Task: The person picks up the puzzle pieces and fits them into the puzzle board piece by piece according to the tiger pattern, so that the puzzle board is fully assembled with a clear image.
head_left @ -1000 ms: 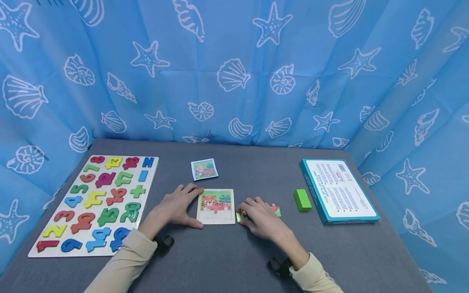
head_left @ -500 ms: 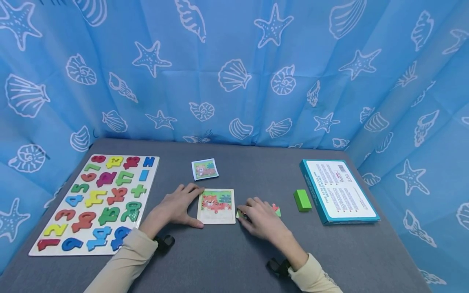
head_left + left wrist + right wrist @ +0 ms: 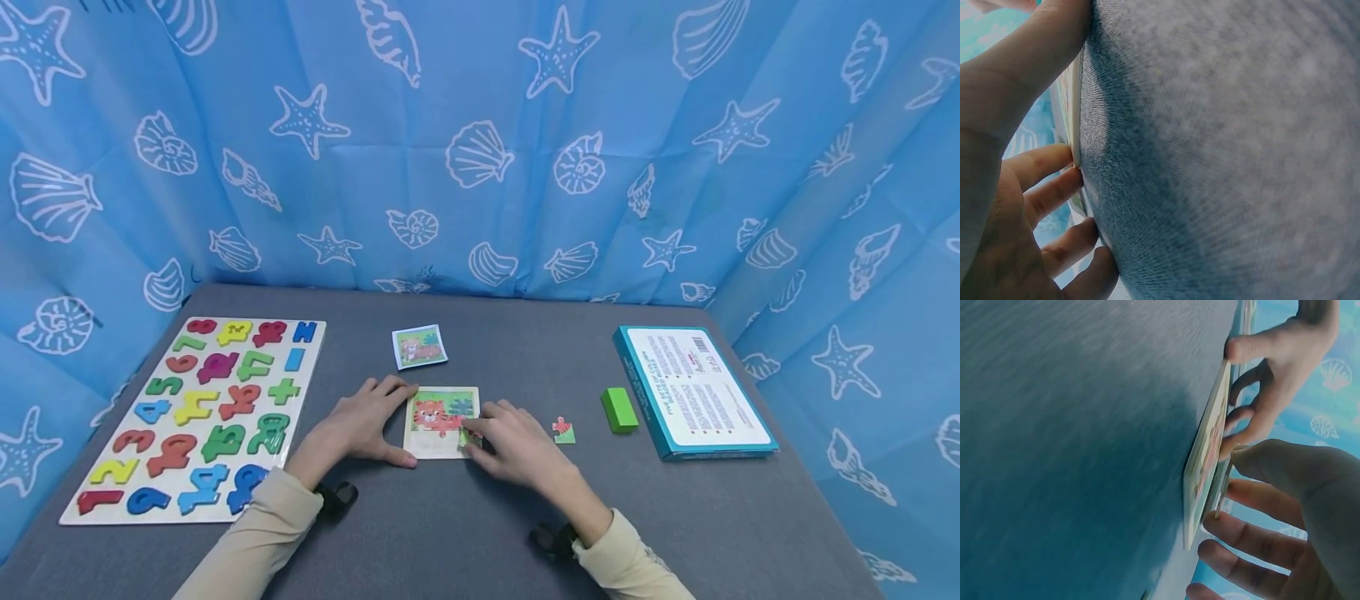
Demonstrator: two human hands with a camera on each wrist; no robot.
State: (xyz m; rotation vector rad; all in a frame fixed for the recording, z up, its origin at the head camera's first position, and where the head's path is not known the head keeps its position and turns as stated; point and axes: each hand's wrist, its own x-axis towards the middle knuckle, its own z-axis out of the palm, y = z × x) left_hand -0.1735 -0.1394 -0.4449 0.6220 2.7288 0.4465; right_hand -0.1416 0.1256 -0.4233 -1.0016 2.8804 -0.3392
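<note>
A small wooden puzzle board (image 3: 435,451) with a tiger picture lies mid-table, its lower part bare and pale. My left hand (image 3: 367,423) holds it by the left side, thumb at the near corner and forefinger at the far one. The board's edge (image 3: 1077,119) shows between thumb and fingers in the left wrist view. Between thumb and fingers my right hand (image 3: 517,442) pinches a puzzle piece (image 3: 1224,490), tilted above the board's right part. Another red and green puzzle piece (image 3: 564,431) lies on the table right of that hand.
Behind the board lies a small picture card (image 3: 418,347) of the tiger scene. A white number board (image 3: 176,421) with colourful numerals is at left. To the right are a green block (image 3: 619,410) and a teal-edged box (image 3: 697,392). A blue shell-print curtain (image 3: 480,217) surrounds the table.
My right hand has moved left from the table beside the puzzle board to over its right side, bringing a puzzle piece along. The left hand has stayed at the board.
</note>
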